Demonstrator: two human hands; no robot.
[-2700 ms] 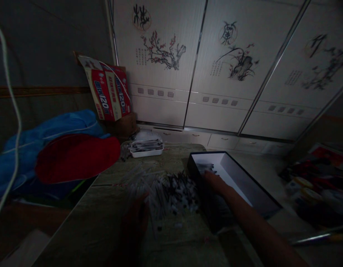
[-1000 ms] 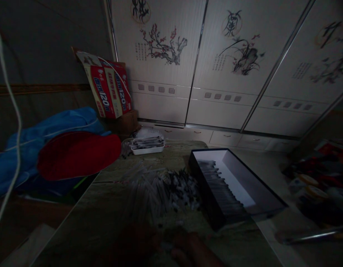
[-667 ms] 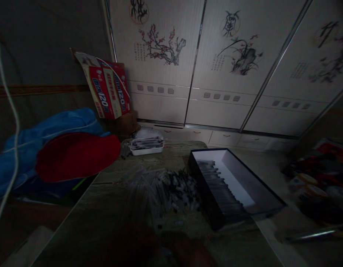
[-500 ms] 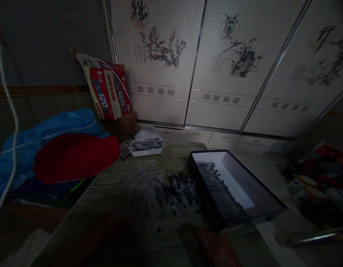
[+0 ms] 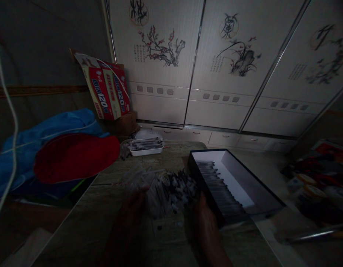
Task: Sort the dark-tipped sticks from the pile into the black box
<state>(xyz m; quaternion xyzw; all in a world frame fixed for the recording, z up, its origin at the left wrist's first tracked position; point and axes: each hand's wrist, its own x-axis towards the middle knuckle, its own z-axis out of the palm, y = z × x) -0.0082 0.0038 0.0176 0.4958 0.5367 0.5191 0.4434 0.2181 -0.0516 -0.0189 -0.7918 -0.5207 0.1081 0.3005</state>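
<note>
The scene is very dark. A loose pile of thin pens point(image 5: 167, 189) with dark tips lies on the table point(image 5: 104, 218). My left hand point(image 5: 132, 211) rests at the pile's near left edge, and my right hand point(image 5: 203, 218) is at its near right edge, beside the box. Both hands are dim, so their fingers cannot be made out. To the right stands a long black box with a white inside point(image 5: 243, 185); a row of pens point(image 5: 218, 187) lies packed along its left side.
A small white tray of pens point(image 5: 146, 146) sits at the table's far edge. A red cushion point(image 5: 73, 155) and blue cloth point(image 5: 43, 137) lie to the left, below a red carton point(image 5: 107, 92). Painted sliding cabinet doors point(image 5: 215, 66) fill the back. Clutter point(image 5: 318, 181) lies on the right.
Both hands have come forward from the bottom of the view to the near edges of the pile. Earlier, my right hand was reaching into the box.
</note>
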